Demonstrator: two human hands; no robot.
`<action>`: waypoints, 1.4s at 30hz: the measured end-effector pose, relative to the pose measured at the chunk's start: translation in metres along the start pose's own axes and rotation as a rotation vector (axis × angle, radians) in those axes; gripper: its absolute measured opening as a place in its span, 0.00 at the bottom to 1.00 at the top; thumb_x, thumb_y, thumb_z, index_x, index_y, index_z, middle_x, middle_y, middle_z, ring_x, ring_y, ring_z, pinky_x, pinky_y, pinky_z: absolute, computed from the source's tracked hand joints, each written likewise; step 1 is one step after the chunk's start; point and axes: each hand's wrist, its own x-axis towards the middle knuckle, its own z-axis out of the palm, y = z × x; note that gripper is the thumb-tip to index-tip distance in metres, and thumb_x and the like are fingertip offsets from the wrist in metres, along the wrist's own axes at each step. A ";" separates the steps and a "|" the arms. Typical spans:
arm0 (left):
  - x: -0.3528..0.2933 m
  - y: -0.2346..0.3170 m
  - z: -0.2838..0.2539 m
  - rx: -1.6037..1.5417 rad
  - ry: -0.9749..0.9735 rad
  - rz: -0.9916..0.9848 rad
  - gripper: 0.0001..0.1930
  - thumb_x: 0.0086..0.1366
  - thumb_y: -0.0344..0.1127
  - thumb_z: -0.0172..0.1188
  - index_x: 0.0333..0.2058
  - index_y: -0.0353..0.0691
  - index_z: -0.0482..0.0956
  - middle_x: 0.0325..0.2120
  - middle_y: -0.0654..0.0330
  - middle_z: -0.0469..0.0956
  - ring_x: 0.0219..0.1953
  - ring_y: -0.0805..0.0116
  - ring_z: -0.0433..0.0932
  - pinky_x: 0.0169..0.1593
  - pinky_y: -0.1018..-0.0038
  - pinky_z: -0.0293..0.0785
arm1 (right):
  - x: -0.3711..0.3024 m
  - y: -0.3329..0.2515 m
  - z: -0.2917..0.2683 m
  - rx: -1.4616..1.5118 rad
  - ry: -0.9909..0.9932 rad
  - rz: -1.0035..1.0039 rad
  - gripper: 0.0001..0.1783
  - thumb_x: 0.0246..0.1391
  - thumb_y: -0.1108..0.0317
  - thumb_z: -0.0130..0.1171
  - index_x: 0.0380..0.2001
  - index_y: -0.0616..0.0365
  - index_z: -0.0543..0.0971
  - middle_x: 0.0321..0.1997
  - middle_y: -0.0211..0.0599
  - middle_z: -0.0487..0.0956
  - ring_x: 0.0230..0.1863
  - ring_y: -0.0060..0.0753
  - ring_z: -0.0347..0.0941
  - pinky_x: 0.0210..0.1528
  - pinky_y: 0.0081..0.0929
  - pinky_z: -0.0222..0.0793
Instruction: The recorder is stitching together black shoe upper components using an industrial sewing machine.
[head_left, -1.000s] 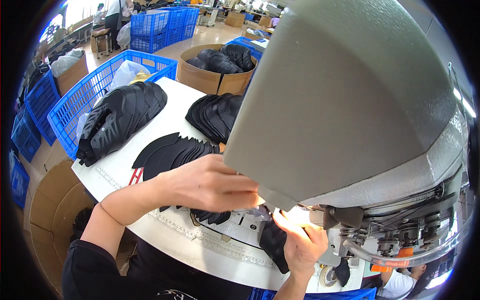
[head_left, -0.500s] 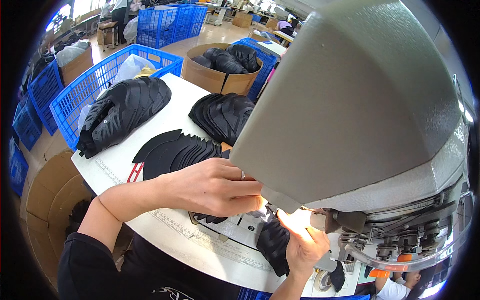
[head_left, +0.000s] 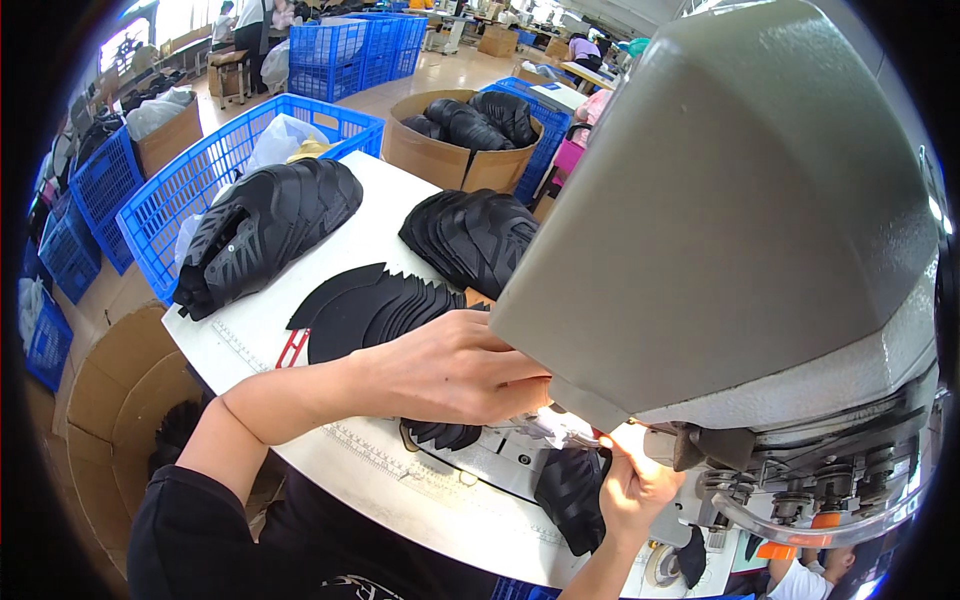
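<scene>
The grey head of a sewing machine [head_left: 720, 230] fills the right side and hides part of the work under it. My left hand [head_left: 465, 370] reaches in from the left with curled fingers. Its fingertips are by the lit needle area, and what they hold is hidden. On the other side, my right hand [head_left: 637, 480] pinches the edge of a black shoe upper [head_left: 572, 500], thumb pointing at the needle area. That upper hangs over the front of the machine bed. Beside my left wrist lies a fanned row of black curved pieces [head_left: 375, 310].
Stacked black shoe uppers [head_left: 270, 230] lie at the table's [head_left: 390, 182] far left, with another stack [head_left: 470, 235] behind my left hand. Around the table stand a blue crate [head_left: 160, 230], a carton of black uppers [head_left: 410, 160] and an open carton [head_left: 110, 390]. A tape roll [head_left: 660, 565] sits lower right.
The whole view has shifted slightly, so the scene sits further right. Both hands stay by the needle area; my right thumb and fingers have changed position a little on the shoe upper.
</scene>
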 end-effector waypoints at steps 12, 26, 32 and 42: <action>-0.003 0.009 -0.005 0.001 -0.006 -0.064 0.11 0.47 0.28 0.64 0.32 0.36 0.78 0.35 0.63 0.75 0.39 0.66 0.78 0.41 0.72 0.80 | -0.003 -0.015 -0.007 -0.026 -0.042 0.030 0.09 0.51 0.81 0.64 0.34 0.58 0.86 0.30 0.32 0.85 0.27 0.24 0.77 0.31 0.18 0.69; -0.029 0.117 -0.010 -1.448 0.015 -0.816 0.24 0.67 0.29 0.58 0.61 0.37 0.67 0.55 0.53 0.75 0.57 0.64 0.75 0.59 0.66 0.72 | -0.006 -0.080 -0.072 -0.411 0.257 0.124 0.11 0.54 0.79 0.57 0.41 0.66 0.82 0.37 0.47 0.82 0.33 0.37 0.79 0.36 0.31 0.73; -0.031 0.133 0.013 -1.693 0.050 -1.025 0.28 0.75 0.42 0.48 0.66 0.33 0.55 0.52 0.53 0.73 0.54 0.68 0.74 0.59 0.70 0.69 | -0.060 -0.164 -0.056 0.167 -0.424 0.148 0.12 0.49 0.79 0.63 0.40 0.65 0.82 0.43 0.47 0.83 0.45 0.41 0.82 0.46 0.31 0.77; -0.034 0.162 -0.041 -1.691 -0.092 -1.186 0.17 0.75 0.46 0.48 0.45 0.36 0.71 0.37 0.65 0.74 0.39 0.78 0.69 0.44 0.75 0.69 | -0.062 -0.146 -0.078 0.167 -0.056 0.348 0.12 0.57 0.78 0.57 0.45 0.63 0.81 0.31 0.41 0.77 0.33 0.33 0.75 0.39 0.26 0.69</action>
